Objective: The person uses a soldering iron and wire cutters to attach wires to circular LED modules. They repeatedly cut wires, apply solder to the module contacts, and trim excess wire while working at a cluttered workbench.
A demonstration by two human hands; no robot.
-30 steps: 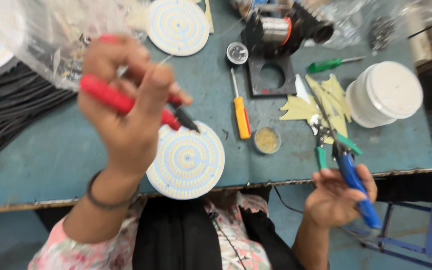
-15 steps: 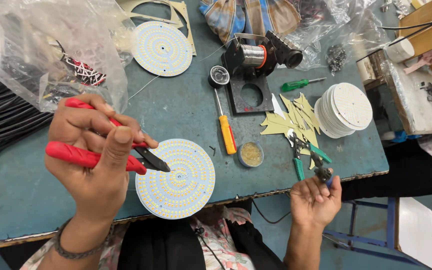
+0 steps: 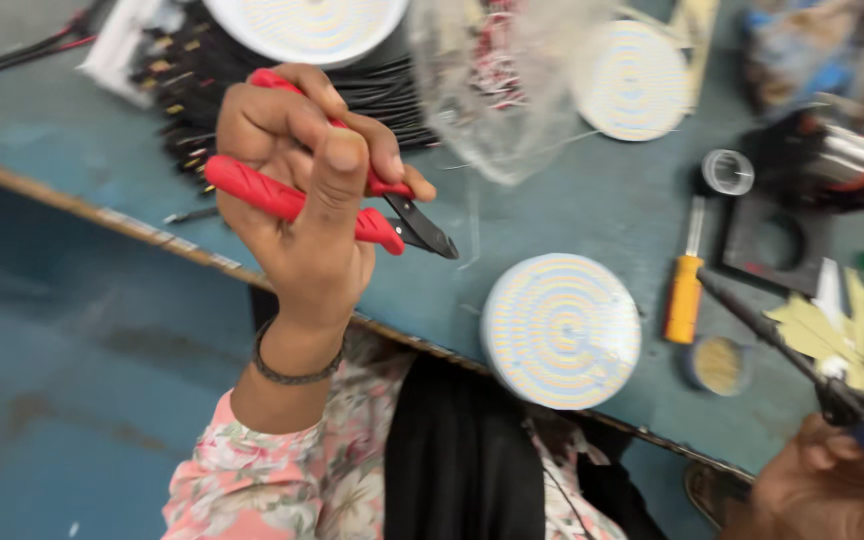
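My left hand (image 3: 302, 190) is raised above the table's near edge, gripping red-handled cutters (image 3: 352, 215) whose black jaws point right. A round white LED disc (image 3: 560, 330) lies on the blue table (image 3: 552, 220) just right of the jaws. My right hand (image 3: 832, 485) sits at the lower right, holding a blue-handled soldering iron (image 3: 802, 365) whose dark shaft slants up and left over the table.
An orange-handled screwdriver (image 3: 685, 285), a small round tin (image 3: 717, 365), yellow card pieces (image 3: 852, 335), a second LED disc (image 3: 632, 80), a clear plastic bag (image 3: 497, 80), black cables (image 3: 252, 60) and a black holder (image 3: 767, 240) lie about.
The view has swung left and closer. My left hand still grips the cutters. My right hand, which was near the green pliers, now holds the blue-handled iron.
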